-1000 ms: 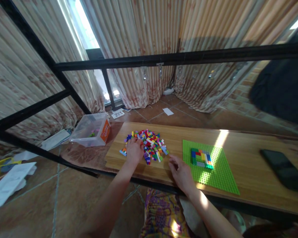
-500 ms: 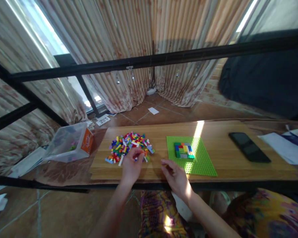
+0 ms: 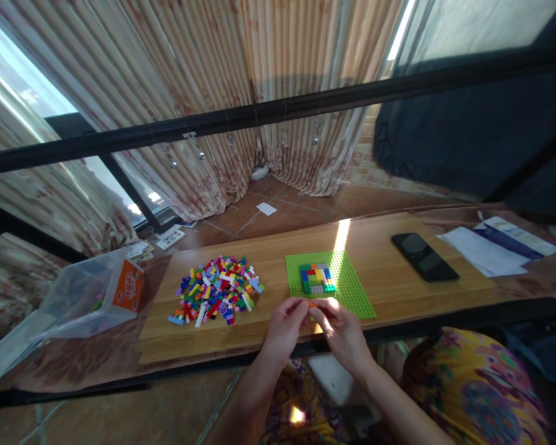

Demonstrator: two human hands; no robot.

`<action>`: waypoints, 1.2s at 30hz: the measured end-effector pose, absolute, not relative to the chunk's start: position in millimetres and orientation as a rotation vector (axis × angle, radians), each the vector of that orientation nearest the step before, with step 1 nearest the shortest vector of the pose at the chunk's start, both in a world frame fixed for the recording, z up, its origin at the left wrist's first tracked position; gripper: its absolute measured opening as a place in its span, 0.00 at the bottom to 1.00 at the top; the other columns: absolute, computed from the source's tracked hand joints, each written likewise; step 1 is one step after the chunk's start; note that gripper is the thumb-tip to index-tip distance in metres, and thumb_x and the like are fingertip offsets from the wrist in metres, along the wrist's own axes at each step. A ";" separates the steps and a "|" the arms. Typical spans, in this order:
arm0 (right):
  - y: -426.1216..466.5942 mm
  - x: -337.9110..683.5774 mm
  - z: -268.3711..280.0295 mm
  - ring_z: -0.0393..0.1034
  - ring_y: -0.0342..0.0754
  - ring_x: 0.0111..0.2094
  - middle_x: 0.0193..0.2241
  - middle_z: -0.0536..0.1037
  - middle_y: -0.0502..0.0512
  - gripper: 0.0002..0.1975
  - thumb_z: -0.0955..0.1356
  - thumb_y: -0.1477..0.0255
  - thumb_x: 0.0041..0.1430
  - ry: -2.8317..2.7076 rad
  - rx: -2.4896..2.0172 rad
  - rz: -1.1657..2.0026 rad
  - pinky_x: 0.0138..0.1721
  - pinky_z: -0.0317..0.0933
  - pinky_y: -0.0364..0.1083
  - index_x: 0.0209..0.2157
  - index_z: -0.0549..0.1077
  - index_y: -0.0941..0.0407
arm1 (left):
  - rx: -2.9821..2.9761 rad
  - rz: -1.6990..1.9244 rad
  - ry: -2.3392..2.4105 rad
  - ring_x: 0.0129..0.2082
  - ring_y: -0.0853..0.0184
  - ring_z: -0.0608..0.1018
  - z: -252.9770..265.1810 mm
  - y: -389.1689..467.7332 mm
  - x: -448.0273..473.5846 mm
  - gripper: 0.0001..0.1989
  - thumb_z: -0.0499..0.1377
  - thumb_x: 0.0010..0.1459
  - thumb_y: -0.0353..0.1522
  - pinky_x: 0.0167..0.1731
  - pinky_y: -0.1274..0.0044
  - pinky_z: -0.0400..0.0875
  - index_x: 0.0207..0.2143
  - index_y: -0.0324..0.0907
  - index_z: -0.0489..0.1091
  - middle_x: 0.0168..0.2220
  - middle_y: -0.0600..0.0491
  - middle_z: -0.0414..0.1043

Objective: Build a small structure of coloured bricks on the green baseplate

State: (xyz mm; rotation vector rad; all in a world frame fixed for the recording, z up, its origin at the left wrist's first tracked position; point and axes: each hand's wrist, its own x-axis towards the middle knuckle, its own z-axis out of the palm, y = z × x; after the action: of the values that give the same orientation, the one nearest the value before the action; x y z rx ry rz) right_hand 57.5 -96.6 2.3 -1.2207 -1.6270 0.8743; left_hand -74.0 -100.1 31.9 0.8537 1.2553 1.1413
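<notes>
My left hand (image 3: 285, 322) and my right hand (image 3: 340, 324) meet at the near edge of the green baseplate (image 3: 354, 290). Pinched between their fingertips is a small orange brick (image 3: 311, 303), mostly covered by the fingers. Just beyond them, a low block of joined coloured bricks (image 3: 317, 279) sits on the baseplate, green, blue, red, yellow and grey among its colours. A loose pile of mixed toy bricks (image 3: 217, 287) lies on the wooden board to the left of my hands.
A clear plastic box (image 3: 86, 293) with an orange label stands left of the wooden board (image 3: 167, 337). On the right lie a black phone (image 3: 425, 256) and some papers (image 3: 486, 250). A dark metal bar (image 3: 278, 112) crosses behind, in front of curtains (image 3: 204, 74).
My left hand has left the brick pile and come right to meet my right hand. An orange brick now shows between the fingertips. The camera view has shifted to the right.
</notes>
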 end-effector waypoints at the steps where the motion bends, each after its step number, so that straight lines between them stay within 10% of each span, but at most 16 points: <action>1: -95.0 60.0 0.3 0.73 0.48 0.36 0.35 0.78 0.56 0.11 0.65 0.65 0.60 -1.612 -1.235 0.864 0.39 0.67 0.48 0.41 0.75 0.54 | 0.865 1.116 1.256 0.23 0.74 0.67 32.4 -98.3 -72.4 0.12 0.60 0.52 0.38 0.26 0.81 0.61 0.28 0.37 0.73 0.23 0.55 0.68; 10: -77.0 83.0 5.1 0.72 0.47 0.35 0.37 0.77 0.55 0.11 0.64 0.65 0.62 -1.772 -1.210 0.643 0.37 0.66 0.46 0.41 0.75 0.53 | 0.967 1.043 1.387 0.18 0.75 0.62 26.5 -73.5 -51.8 0.17 0.57 0.53 0.41 0.21 0.80 0.55 0.18 0.39 0.66 0.15 0.59 0.60; 23: -11.5 100.1 -28.6 0.67 0.52 0.42 0.39 0.74 0.57 0.09 0.68 0.63 0.57 -1.923 -1.344 0.324 0.44 0.65 0.53 0.35 0.79 0.50 | 1.333 0.911 1.604 0.19 0.71 0.67 3.6 -47.5 -64.3 0.17 0.52 0.56 0.33 0.22 0.80 0.59 0.44 0.37 0.74 0.19 0.57 0.68; 36: -9.1 92.7 -28.8 0.65 0.54 0.45 0.45 0.73 0.59 0.08 0.70 0.64 0.55 -1.951 -1.380 0.281 0.45 0.63 0.55 0.35 0.80 0.49 | 1.359 0.863 1.627 0.19 0.71 0.67 2.6 -49.5 -60.8 0.18 0.53 0.57 0.32 0.22 0.79 0.59 0.48 0.36 0.72 0.19 0.57 0.67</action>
State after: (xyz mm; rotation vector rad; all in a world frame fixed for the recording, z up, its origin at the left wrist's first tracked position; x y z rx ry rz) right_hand 92.7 -9.1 -28.8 -1.3795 -1.9508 0.2807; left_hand -60.8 -49.5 2.6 1.3586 1.6273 0.8632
